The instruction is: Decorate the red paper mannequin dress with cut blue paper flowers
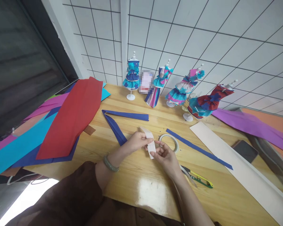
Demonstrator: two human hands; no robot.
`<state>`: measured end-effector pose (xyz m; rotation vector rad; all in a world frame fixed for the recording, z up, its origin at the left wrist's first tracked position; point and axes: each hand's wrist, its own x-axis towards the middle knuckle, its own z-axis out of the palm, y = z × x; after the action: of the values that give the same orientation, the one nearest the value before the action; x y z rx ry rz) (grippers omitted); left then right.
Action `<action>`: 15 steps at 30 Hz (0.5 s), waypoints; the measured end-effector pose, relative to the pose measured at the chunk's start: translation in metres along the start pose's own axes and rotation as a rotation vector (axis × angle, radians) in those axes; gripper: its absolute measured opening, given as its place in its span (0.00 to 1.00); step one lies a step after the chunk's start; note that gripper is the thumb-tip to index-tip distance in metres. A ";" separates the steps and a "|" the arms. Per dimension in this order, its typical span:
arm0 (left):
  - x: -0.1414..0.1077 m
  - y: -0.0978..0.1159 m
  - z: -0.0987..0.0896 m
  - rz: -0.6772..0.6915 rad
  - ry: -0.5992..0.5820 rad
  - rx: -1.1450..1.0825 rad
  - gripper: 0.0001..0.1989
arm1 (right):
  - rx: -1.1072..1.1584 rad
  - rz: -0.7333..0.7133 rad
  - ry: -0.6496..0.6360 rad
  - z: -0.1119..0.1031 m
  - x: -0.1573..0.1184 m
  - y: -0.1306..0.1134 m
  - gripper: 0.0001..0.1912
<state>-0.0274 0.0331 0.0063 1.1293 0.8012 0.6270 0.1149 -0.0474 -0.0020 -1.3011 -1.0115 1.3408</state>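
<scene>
A short pale paper strip (pixel 152 150) is held between both hands over the middle of the table. My left hand (pixel 138 140) pinches its upper part, thumb on top. My right hand (pixel 166 156) grips the lower right edge between thumb and fingers. Just beyond the right hand lies a roll of white tape (pixel 176 145). Scissors with green and yellow handles (pixel 200 179) rest right of my right wrist, their blades partly hidden by it. A folded dark blue strip (pixel 114 127) lies behind my left hand, and another blue strip (pixel 198 148) runs off to the right.
Several small dress forms in paper dresses, one a blue dress (pixel 133 75), line the tiled wall. Coloured sheets, with a red sheet (pixel 72 116) on top, are piled at left. A long pale sheet (pixel 240 169) and a dark phone-like slab (pixel 245 151) lie at right.
</scene>
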 end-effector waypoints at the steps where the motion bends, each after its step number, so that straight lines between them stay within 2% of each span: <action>1: 0.000 0.000 0.000 0.003 -0.003 0.004 0.14 | -0.002 -0.003 0.011 0.000 0.000 0.000 0.27; 8: -0.001 0.000 0.000 0.005 -0.015 -0.015 0.17 | 0.008 -0.027 0.050 0.000 0.001 -0.001 0.26; 13: -0.002 -0.003 -0.001 0.036 -0.155 -0.031 0.18 | -0.003 -0.032 0.050 0.000 0.001 -0.001 0.25; 15: -0.002 -0.004 0.000 0.037 -0.165 -0.016 0.17 | -0.009 -0.034 0.039 0.000 0.001 0.000 0.24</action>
<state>-0.0284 0.0307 0.0028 1.1670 0.6348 0.5617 0.1155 -0.0461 -0.0020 -1.3066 -1.0101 1.2815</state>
